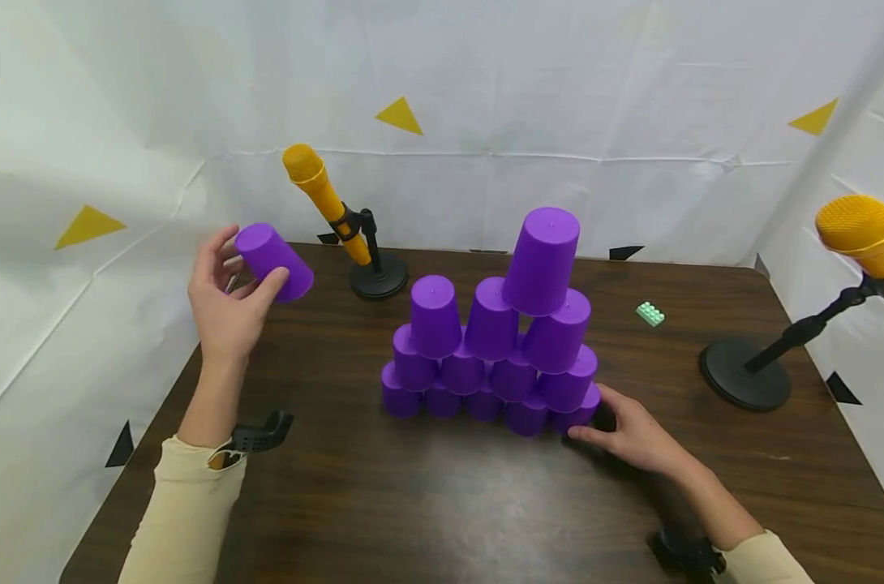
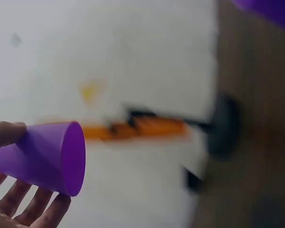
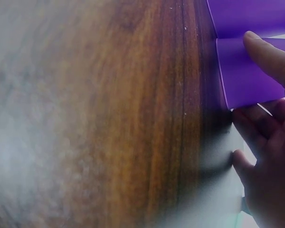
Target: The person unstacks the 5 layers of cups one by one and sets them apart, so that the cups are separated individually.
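1. Head view: I have the left hand (image 1: 230,312) raised above the worktop's left side, toward its far-left corner. Its thumb and fingers hold a smooth purple plastic tapered cup (image 1: 274,259), tilted, with the closed end up and to the left.
2. Past the middle of the dark brown wooden worktop (image 1: 449,503), toward its far edge, I see a stack of upside-down purple plastic cups (image 1: 491,320): five, four, three, then a single one on top (it sits over the middle and right cups of the three).
3. My right hand (image 1: 635,434) is at the stack's lower right end, thumb and fingers parted, touching the end cup (image 1: 579,412) of the bottom row.
4. A yellow-orange microphone (image 1: 332,203) leans in a black stand near the far-left corner; a second yellow-orange microphone (image 1: 861,235) is on a stand by the right edge. A mint-green studded brick (image 1: 650,314) lies toward the far-right corner.
5. Left wrist view: the cup's mouth points right, thumb on one side, fingers along the other; the microphone behind is blurred.
6. Right wrist view: the thumb rests against the end cup's wall, fingers beside it; how firmly they press, I cannot tell.
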### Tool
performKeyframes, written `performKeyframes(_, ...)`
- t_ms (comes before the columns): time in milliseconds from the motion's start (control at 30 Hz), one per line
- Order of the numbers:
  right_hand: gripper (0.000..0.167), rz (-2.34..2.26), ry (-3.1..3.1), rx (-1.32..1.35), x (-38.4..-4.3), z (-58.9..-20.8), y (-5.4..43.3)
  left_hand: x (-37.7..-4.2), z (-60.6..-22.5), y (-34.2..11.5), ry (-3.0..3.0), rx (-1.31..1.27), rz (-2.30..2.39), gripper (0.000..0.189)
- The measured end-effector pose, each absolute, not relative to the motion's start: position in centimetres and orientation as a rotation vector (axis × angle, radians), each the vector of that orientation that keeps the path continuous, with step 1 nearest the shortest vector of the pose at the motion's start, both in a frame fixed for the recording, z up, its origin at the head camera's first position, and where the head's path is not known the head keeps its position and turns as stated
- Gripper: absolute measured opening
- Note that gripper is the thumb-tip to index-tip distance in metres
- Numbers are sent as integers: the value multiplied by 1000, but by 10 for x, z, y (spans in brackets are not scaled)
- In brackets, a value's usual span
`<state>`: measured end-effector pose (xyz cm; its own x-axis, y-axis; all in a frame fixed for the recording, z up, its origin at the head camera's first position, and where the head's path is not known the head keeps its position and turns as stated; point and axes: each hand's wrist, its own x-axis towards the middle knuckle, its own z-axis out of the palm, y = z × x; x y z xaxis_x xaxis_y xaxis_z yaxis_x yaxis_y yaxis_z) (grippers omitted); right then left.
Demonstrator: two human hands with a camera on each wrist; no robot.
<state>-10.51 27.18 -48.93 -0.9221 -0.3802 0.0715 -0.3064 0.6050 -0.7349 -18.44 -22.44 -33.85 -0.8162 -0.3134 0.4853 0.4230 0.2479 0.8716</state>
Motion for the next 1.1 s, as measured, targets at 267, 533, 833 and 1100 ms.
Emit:
performKeyframes(267,68,-1239,2726,-583,-104,-489,271,-218,-434,-286,-2376,192,-1240,68)
performKeyframes(533,67,-1238,2731,-577,-104,-489,270,-232,-460,-298,-2520,273,-1032,67)
performKeyframes(833,67,-1230,2744,-581,-105,-490,271,-236,-466,-300,-2585,379,-905,69)
performKeyframes(1100,67,-1231,2738,-566,-104,-490,271,-235,-472,-303,-2606,364,-786,69)
